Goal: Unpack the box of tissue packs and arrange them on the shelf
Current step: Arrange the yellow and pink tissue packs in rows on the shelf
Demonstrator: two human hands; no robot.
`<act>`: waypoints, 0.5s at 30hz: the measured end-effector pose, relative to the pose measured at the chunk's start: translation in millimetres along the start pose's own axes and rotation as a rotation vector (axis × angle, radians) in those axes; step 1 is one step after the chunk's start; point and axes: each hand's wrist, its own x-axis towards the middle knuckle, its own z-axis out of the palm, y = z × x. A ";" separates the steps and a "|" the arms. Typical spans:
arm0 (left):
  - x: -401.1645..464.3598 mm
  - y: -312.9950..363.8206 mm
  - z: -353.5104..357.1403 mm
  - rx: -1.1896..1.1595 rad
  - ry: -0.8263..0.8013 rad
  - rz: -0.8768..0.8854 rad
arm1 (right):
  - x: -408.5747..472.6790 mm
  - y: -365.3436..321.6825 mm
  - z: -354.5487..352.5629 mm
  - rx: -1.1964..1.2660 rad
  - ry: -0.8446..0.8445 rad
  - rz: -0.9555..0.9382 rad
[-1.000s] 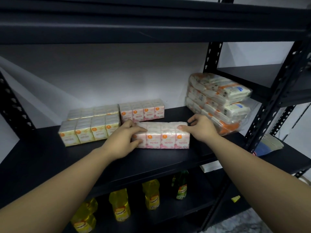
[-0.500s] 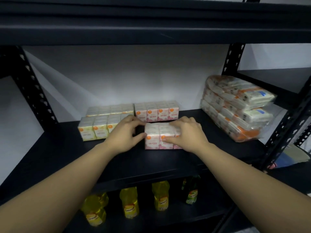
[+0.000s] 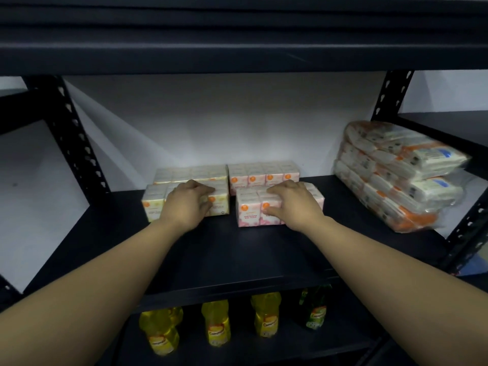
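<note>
Two bare hands rest on tissue packs on a dark metal shelf. The front pink pack serves as the landmark: it sits on the shelf board a little in from the front edge. The right hand lies over its top and right part, fingers spread and curled down over the far edge with the thumb against the front face, so it seems to clasp the pack loosely. Whether it truly grips or only presses, I cannot tell.

Left of the pink pack, a narrow gap apart, stands the front yellow pack. The left hand covers its top, palm down, fingers bent over the right end; the hold looks like a flat press more than a pinch.

Behind the pink pack, close to the white wall, sits a second pink pack, and left of that a second yellow pack. Well to the right of the pink pack lies a stack of larger wrapped tissue bundles. Below, on the lower board, stand yellow bottles and one green bottle.
</note>
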 end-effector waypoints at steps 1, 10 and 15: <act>0.9 -0.4 0.8 -0.005 0.013 0.004 | 5.5 -1.2 2.2 0.002 -0.002 0.001; 7.9 -6.9 7.0 -0.072 0.079 0.033 | 42.9 1.0 17.7 0.072 0.011 -0.009; 10.9 -5.3 11.0 -0.073 0.097 0.033 | 51.3 4.9 25.6 0.070 0.035 -0.033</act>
